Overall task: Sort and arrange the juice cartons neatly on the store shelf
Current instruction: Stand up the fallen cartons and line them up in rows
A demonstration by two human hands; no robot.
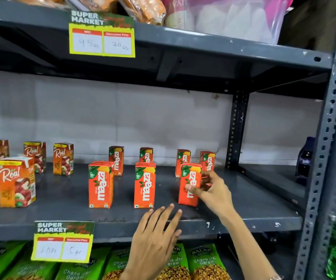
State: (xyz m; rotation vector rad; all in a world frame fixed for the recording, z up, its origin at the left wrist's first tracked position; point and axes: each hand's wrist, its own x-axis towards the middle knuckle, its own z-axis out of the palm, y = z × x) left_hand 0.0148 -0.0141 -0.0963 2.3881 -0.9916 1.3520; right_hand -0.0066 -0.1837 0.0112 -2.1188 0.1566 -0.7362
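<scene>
On the grey middle shelf (122, 219) stand several orange Maaza cartons in two rows and several Real cartons (16, 184) at the left. My right hand (209, 190) grips the front-right Maaza carton (190, 178), thumb across its face and fingers behind it; the carton leans slightly. Two more front Maaza cartons (100, 184) (144, 185) stand upright to its left. Behind them a back row of Maaza cartons (116, 160) runs along the wall. My left hand (155, 241) rests with fingers apart on the shelf's front lip, holding nothing.
Price tags hang from the shelf edges (102, 36) (62, 241). Green snack packets (205, 261) fill the shelf below. A dark bottle (304, 160) stands beyond the slotted upright (236, 128) at the right. Wrapped goods sit on the top shelf.
</scene>
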